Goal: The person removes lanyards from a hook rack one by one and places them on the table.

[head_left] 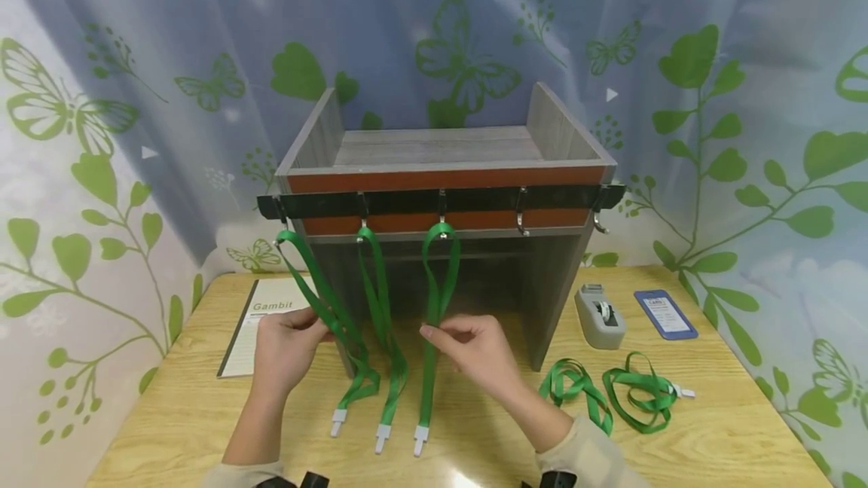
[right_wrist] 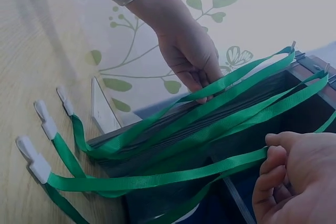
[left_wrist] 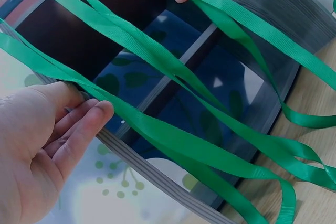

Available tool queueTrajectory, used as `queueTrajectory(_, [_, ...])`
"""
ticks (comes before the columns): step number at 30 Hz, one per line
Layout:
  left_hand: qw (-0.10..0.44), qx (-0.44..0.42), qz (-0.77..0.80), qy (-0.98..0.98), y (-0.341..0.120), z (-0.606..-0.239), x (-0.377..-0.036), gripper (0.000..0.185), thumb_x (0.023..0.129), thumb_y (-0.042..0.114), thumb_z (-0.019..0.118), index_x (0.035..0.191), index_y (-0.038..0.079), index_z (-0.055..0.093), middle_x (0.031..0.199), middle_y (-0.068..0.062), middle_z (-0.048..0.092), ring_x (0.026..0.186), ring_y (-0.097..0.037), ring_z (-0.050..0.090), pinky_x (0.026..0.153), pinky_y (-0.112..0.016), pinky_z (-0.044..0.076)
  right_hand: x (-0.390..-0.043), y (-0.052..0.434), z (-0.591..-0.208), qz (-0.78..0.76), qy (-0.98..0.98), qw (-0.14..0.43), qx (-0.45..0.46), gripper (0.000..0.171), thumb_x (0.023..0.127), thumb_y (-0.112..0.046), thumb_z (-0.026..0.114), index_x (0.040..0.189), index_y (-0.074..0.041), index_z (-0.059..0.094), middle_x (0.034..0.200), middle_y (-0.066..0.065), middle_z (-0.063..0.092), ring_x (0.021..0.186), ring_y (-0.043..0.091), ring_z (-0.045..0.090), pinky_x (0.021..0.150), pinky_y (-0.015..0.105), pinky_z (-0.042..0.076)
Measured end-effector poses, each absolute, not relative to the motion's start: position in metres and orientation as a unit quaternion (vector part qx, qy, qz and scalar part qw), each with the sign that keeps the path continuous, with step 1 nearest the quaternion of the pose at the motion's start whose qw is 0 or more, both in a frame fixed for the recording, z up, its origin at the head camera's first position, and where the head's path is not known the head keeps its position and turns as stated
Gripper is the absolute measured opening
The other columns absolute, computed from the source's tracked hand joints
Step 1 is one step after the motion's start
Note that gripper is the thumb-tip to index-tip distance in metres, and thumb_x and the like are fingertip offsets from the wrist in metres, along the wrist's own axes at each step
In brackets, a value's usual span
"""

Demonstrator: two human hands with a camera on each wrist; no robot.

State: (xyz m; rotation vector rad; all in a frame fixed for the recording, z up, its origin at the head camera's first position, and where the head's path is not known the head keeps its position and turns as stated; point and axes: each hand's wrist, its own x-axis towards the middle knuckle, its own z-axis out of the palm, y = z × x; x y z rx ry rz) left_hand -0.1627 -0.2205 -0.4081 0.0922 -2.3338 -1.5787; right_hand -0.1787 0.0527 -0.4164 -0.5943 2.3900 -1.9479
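Note:
Three green lanyards with white clips hang from the left, second and middle hooks of a black hook rail (head_left: 407,203). My left hand (head_left: 288,345) pinches the strap of the leftmost lanyard (left_wrist: 173,140) partway down. Between the hands the second lanyard (head_left: 397,375) hangs untouched. My right hand (head_left: 478,349) holds the middle lanyard (head_left: 429,375) between thumb and curled index finger, below its loop. The white clips (head_left: 420,439) lie at the lower ends near the tabletop. The two right-hand hooks (head_left: 521,223) carry nothing.
A grey wooden shelf unit (head_left: 566,277) bears the rail. To the right lie two loose green lanyards (head_left: 576,382), a grey tape dispenser (head_left: 600,322) and a blue card holder (head_left: 666,315). A "Gambit" notepad (head_left: 237,352) lies behind my left hand on the wooden table (head_left: 176,413).

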Motion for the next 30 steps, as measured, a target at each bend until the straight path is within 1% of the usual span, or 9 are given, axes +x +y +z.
queueTrajectory(5, [0.164,0.027,-0.553,-0.817,-0.221,-0.406,-0.161,0.025,0.094,0.018,0.071,0.109,-0.002,0.075,0.088,-0.018,0.077,0.065,-0.006,0.073,0.071,-0.015,0.057,-0.180,0.053,-0.408,-0.605,0.775,-0.010,-0.182,0.020,0.092,-0.017,0.073,0.080,-0.003,0.077,0.049,0.014,0.052,0.039,0.005,0.043,0.041,0.022,0.038])
queueTrajectory(7, [0.165,0.029,-0.552,-0.817,-0.221,-0.407,-0.161,0.024,0.094,0.017,0.071,0.109,-0.002,0.074,0.088,-0.018,0.077,0.065,-0.006,0.073,0.071,-0.015,0.057,-0.179,0.054,-0.403,-0.601,0.778,-0.015,-0.184,0.020,0.093,-0.017,0.072,0.079,-0.003,0.077,0.050,0.014,0.053,0.039,0.006,0.043,0.041,0.023,0.039])
queueTrajectory(13, [0.163,0.030,-0.552,-0.818,-0.220,-0.409,-0.162,0.025,0.094,0.017,0.070,0.111,-0.001,0.074,0.090,-0.017,0.077,0.066,-0.007,0.074,0.071,-0.015,0.057,-0.174,0.060,-0.383,-0.600,0.775,-0.025,-0.196,0.021,0.091,-0.026,0.075,0.080,-0.008,0.078,0.053,0.002,0.054,0.042,0.010,0.047,0.043,0.026,0.043])
queueTrajectory(16, [0.162,0.028,-0.555,-0.816,-0.220,-0.410,-0.163,0.025,0.094,0.018,0.070,0.111,-0.001,0.074,0.091,-0.017,0.077,0.066,-0.008,0.074,0.072,-0.016,0.057,-0.174,0.064,-0.374,-0.606,0.767,-0.038,-0.207,0.020,0.090,-0.029,0.075,0.081,-0.012,0.078,0.052,0.002,0.054,0.042,0.013,0.048,0.044,0.027,0.044])
queueTrajectory(18, [0.160,0.031,-0.559,-0.813,-0.220,-0.410,-0.164,0.026,0.094,0.018,0.071,0.110,-0.002,0.074,0.091,-0.017,0.077,0.066,-0.009,0.074,0.073,-0.016,0.057,-0.175,0.066,-0.369,-0.607,0.763,-0.051,-0.215,0.018,0.091,-0.028,0.075,0.082,-0.013,0.078,0.052,0.004,0.054,0.042,0.014,0.048,0.045,0.027,0.044])
queueTrajectory(24, [0.158,0.030,-0.563,-0.810,-0.220,-0.410,-0.164,0.025,0.094,0.017,0.071,0.110,-0.002,0.074,0.091,-0.017,0.077,0.066,-0.009,0.074,0.073,-0.017,0.058,-0.178,0.072,-0.355,-0.580,0.773,-0.118,-0.230,0.012,0.091,-0.027,0.075,0.083,-0.018,0.079,0.058,0.004,0.059,0.045,0.016,0.054,0.043,0.027,0.045])
queueTrajectory(26, [0.161,0.028,-0.557,-0.814,-0.219,-0.410,-0.164,0.025,0.094,0.018,0.070,0.110,-0.002,0.074,0.091,-0.017,0.077,0.066,-0.009,0.074,0.073,-0.016,0.057,-0.176,0.073,-0.350,-0.559,0.776,-0.154,-0.247,0.011,0.091,-0.026,0.075,0.085,-0.018,0.080,0.064,0.001,0.064,0.046,0.015,0.056,0.044,0.026,0.046])
queueTrajectory(30, [0.162,0.029,-0.552,-0.817,-0.220,-0.409,-0.163,0.025,0.095,0.018,0.070,0.110,-0.001,0.074,0.092,-0.017,0.077,0.066,-0.008,0.074,0.072,-0.015,0.057,-0.172,0.073,-0.341,-0.520,0.764,-0.236,-0.302,0.006,0.090,-0.016,0.076,0.093,-0.014,0.081,0.078,0.001,0.072,0.047,0.010,0.059,0.047,0.022,0.049])
